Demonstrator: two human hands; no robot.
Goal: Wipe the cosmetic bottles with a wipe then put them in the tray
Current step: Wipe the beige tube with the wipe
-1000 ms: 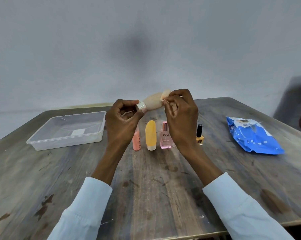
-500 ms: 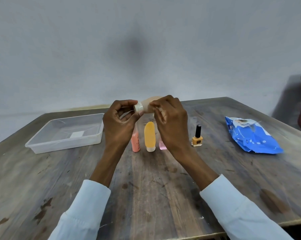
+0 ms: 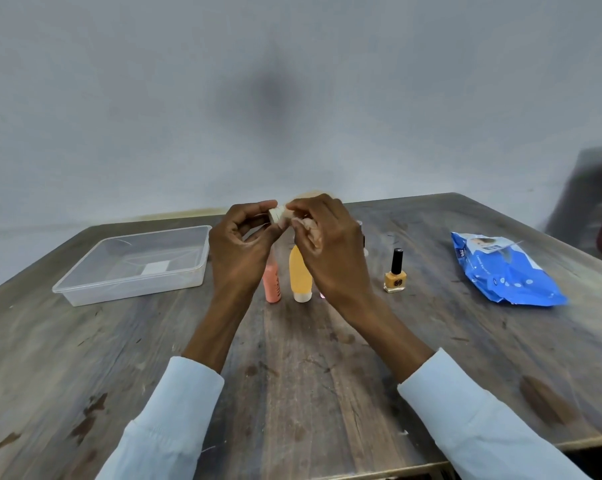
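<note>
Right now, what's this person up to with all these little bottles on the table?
A person is cleaning cosmetic bottles. The left hand holds a beige bottle by its cap end above the table, and the right hand rubs it with a wipe. The clear tray on the left has no bottles in it yet. A peach tube, yellow tube and nail polish stand waiting, beside a blue wipes pack.
</note>
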